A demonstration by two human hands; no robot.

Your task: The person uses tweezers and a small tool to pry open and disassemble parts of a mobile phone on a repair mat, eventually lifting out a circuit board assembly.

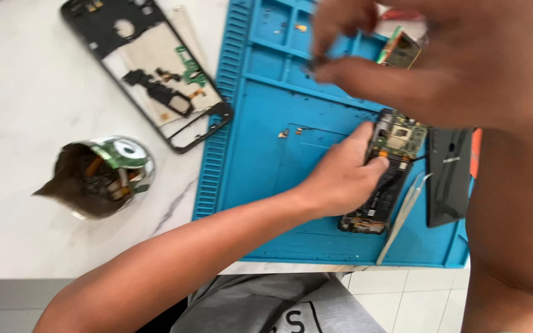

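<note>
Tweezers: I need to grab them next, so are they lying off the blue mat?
No, the tweezers lie on the blue mat, beside the opened phone.

left hand [340,179] steadies opened phone [385,176] | right hand [439,55] raised, fingers pinched | blue mat [266,123]

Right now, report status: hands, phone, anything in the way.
Left hand steadying opened phone on blue mat. Right hand raised, fingertips pinched, contents blurred. Tweezers and black panel beside phone.

Left hand [340,179] low, fingers curled in a grip; right hand [439,55] raised, blurred, fingertips pinched.
</note>
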